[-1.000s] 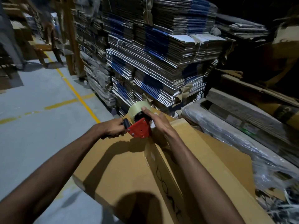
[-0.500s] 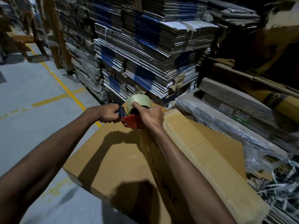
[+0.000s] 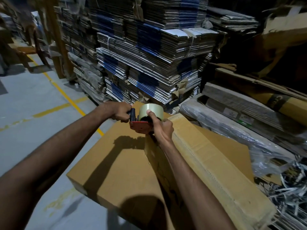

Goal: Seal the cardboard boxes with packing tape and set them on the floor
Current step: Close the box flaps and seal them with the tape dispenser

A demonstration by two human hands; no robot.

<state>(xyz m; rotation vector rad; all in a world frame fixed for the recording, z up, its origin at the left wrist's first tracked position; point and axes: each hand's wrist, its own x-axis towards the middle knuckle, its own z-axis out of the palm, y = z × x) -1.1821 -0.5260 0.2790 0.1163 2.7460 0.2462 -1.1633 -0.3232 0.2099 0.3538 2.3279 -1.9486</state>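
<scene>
A long brown cardboard box (image 3: 207, 165) lies on its narrow side atop a wider flat box (image 3: 113, 165). Clear tape runs along the long box's top face. At its far end sits a red tape dispenser (image 3: 140, 126) with a roll of clear tape (image 3: 151, 110). My left hand (image 3: 120, 112) grips the dispenser's black handle. My right hand (image 3: 162, 127) curls round the dispenser's far side, thumb pressed against the roll. The dispenser's blade is hidden by my right hand.
Tall stacks of flattened, bundled cartons (image 3: 149, 52) rise just beyond the boxes. Plastic-wrapped bundles (image 3: 232, 130) and loose strapping (image 3: 285, 185) lie to the right. Grey floor (image 3: 38, 100) with yellow lines lies to the left; wooden furniture (image 3: 31, 50) stands far left.
Both hands stay on the dispenser at the far end of the long box. My right thumb has come up onto the tape roll. The view shifted slightly.
</scene>
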